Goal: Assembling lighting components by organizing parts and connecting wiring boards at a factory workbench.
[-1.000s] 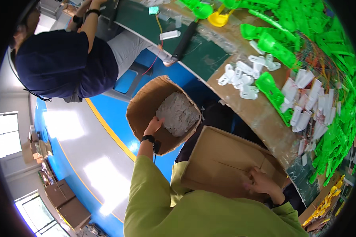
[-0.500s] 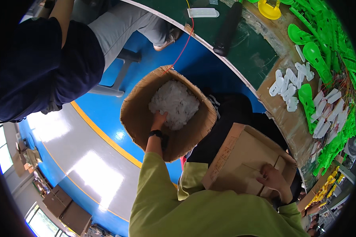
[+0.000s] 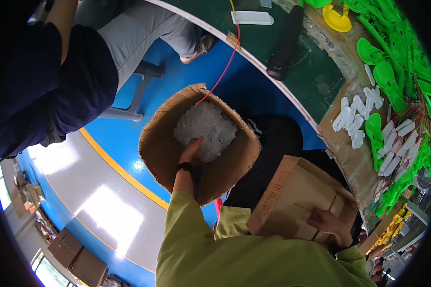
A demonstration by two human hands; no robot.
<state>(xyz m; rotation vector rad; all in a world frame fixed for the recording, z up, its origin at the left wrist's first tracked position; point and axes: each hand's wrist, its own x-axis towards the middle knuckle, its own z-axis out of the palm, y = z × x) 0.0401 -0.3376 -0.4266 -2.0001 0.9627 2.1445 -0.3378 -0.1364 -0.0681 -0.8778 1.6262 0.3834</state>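
Left hand [image 3: 190,148] grips white pieces [image 3: 206,129]; right hand [image 3: 326,225] clasps closed carton [image 3: 297,196] above blue floor [image 3: 129,138].

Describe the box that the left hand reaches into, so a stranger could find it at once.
Start at the blue floor beside the long workbench. There stands the open cardboard box, and the left hand touches the white plastic pieces inside. The smaller box under the right hand is shut.

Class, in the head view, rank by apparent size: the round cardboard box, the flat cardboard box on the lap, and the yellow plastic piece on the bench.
1. Round cardboard box
2. Flat cardboard box, nearer the camera, so unsure
3. Yellow plastic piece
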